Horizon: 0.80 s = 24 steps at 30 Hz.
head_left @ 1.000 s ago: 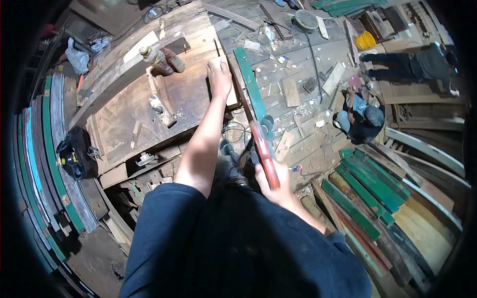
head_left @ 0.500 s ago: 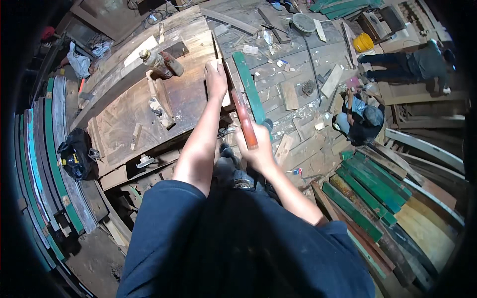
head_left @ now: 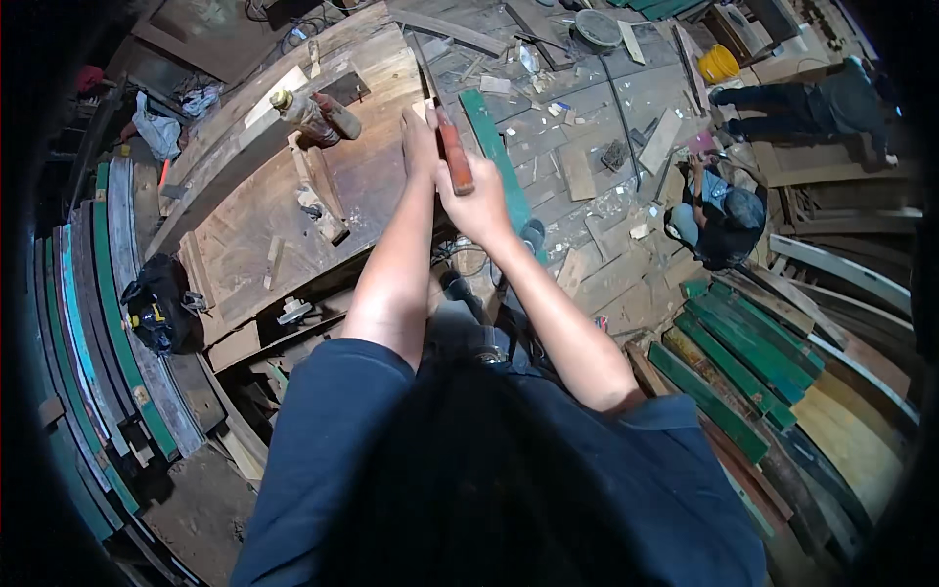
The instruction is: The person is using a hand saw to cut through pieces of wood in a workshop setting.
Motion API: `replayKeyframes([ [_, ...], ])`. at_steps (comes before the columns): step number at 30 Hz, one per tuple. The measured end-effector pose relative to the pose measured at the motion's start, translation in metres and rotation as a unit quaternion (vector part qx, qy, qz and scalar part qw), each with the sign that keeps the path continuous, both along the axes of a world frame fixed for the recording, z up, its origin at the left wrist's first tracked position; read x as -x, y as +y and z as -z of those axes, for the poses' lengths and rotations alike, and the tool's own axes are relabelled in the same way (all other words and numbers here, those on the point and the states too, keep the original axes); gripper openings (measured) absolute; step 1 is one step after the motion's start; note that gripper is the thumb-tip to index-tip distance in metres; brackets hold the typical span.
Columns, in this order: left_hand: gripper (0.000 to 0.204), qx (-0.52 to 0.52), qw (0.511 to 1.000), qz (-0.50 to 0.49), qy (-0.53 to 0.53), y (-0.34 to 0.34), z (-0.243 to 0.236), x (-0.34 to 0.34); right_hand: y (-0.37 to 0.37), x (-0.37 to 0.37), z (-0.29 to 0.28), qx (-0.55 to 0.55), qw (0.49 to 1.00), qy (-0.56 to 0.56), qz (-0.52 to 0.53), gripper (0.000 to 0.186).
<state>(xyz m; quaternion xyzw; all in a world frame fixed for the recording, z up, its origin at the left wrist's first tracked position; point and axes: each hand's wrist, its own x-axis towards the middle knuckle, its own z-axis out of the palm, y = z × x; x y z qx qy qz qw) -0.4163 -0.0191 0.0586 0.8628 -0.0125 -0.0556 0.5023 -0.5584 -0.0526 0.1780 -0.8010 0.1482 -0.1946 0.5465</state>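
My right hand [head_left: 479,196] is closed around the red handle of a long tool [head_left: 454,155] whose thin dark blade runs away from me over the edge of the wooden workbench [head_left: 284,245]. Right beside it, my left hand [head_left: 421,137] lies flat on the bench's right edge and holds nothing. The two hands almost touch. A green plank [head_left: 494,142] lies just right of the tool.
A wooden hand plane [head_left: 318,210] and two brown bottle-shaped things [head_left: 313,112] sit on the bench. A black bag [head_left: 161,308] lies at the left by stacked planks. Green boards [head_left: 743,362] are piled at the right. One person crouches [head_left: 724,210] nearby, another [head_left: 812,98] farther off by a yellow bucket [head_left: 719,64].
My right hand has carried the red-handled tool from low beside my body up and forward to the bench edge, next to my left hand. The left hand stayed on the bench.
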Motion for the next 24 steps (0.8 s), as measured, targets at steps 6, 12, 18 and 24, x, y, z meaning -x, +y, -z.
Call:
replayKeyframes([
  [6,0.042,-0.03,0.994,-0.009,-0.105,0.015,0.005,0.0,0.034,0.133,-0.042,-0.02,0.997,0.042,-0.061,0.013],
  [12,0.038,-0.007,0.995,-0.006,-0.098,0.009,0.027,-0.009,0.017,0.022,-0.008,-0.024,0.999,0.025,-0.027,0.016],
  [18,0.052,-0.048,0.992,0.025,-0.117,0.016,0.035,-0.012,0.026,0.071,-0.008,-0.099,0.993,-0.049,-0.049,0.02],
  [24,0.056,0.036,0.994,0.058,-0.087,0.042,0.042,-0.019,0.037,0.121,-0.043,-0.064,0.994,0.051,-0.076,0.019],
])
